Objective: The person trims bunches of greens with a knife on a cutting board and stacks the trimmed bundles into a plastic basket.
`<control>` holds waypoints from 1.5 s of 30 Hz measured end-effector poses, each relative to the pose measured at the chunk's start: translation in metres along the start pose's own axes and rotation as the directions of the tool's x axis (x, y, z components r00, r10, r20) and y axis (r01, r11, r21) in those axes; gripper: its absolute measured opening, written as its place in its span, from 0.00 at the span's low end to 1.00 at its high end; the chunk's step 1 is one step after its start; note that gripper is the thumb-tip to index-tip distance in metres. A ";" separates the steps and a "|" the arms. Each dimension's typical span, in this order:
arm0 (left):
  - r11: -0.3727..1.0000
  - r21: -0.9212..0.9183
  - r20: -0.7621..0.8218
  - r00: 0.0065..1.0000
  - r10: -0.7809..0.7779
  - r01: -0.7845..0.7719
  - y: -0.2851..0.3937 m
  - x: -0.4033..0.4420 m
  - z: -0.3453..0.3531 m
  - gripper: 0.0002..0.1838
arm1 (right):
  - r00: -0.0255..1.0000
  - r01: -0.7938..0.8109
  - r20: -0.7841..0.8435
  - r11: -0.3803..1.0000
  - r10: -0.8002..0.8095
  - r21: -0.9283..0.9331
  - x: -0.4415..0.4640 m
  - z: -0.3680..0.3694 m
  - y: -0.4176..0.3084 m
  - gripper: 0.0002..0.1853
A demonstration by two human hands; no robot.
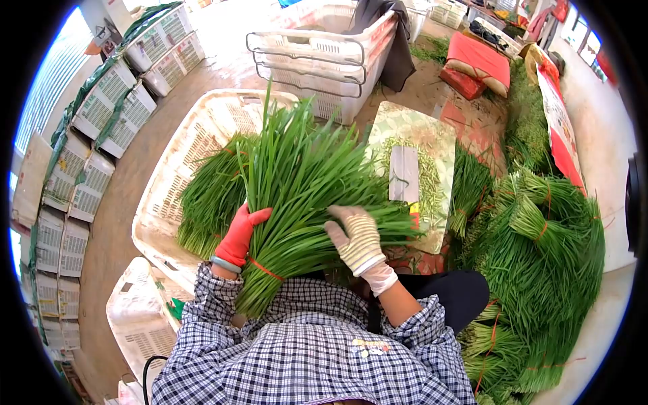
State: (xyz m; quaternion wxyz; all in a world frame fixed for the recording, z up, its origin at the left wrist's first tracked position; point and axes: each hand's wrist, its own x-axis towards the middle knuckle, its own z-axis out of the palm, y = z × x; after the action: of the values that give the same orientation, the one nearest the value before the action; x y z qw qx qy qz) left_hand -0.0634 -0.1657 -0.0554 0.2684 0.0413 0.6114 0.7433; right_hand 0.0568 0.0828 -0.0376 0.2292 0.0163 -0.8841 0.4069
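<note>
A large bunch of garlic chives (304, 179) stands tilted in front of my chest, its leaves fanning up and to the right. A red band (266, 269) ties it near the cut ends. My left hand (237, 236), in a red glove, grips its left side, with part of the fingers hidden behind the stalks. On the right side, my right hand (356, 239) touches the leaves with its fingers apart. It wears a striped glove over a thin whitish one. Just beyond it, a wide-bladed knife (403, 174) lies on a board (439, 138) strewn with chopped green bits.
On my left, a white plastic crate (156, 196) contains more chives (210, 192). Stacked crates (317, 67) stand ahead, and rows of crates (101, 128) line the left wall. Large heaps of tied chives (540, 270) lie on the right, below red sacks (478, 61).
</note>
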 end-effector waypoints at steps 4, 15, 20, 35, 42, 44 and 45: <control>0.999 0.028 0.028 0.999 0.018 -0.019 0.000 0.002 0.003 0.25 | 0.957 0.160 -0.219 0.977 -0.189 -0.143 0.045 -0.022 -0.014 0.12; 1.000 -0.003 0.063 0.998 0.014 -0.014 0.011 -0.005 0.015 0.26 | 0.949 0.242 0.285 0.890 -0.134 -0.386 0.179 0.004 0.064 0.12; 1.000 0.006 0.049 0.999 0.020 -0.020 0.011 -0.003 0.016 0.27 | 0.940 -0.056 0.305 0.950 0.154 -0.308 0.184 -0.008 0.043 0.16; 0.998 0.062 0.040 0.999 -0.013 0.010 0.013 -0.001 0.017 0.27 | 0.675 -0.561 0.577 0.828 0.459 -0.003 0.188 0.028 0.083 0.34; 0.999 0.053 0.026 1.000 -0.012 0.011 0.012 -0.001 0.019 0.28 | 0.727 -0.603 0.483 0.790 0.488 0.110 0.181 0.030 0.073 0.32; 0.999 0.053 0.027 1.000 -0.013 0.011 0.014 0.002 0.019 0.28 | 0.732 -0.605 0.465 0.789 0.498 0.109 0.181 0.018 0.061 0.32; 0.998 0.065 0.029 0.999 -0.016 0.014 0.014 0.001 0.018 0.28 | 0.730 -0.613 0.453 0.783 0.511 0.104 0.177 0.017 0.058 0.32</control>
State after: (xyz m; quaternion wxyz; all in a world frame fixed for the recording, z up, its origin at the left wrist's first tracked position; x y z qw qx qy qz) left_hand -0.0624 -0.1506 -0.0382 0.2815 0.0565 0.6313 0.7205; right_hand -0.1207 0.1370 -0.0139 -0.0956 -0.1429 -0.8163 0.5514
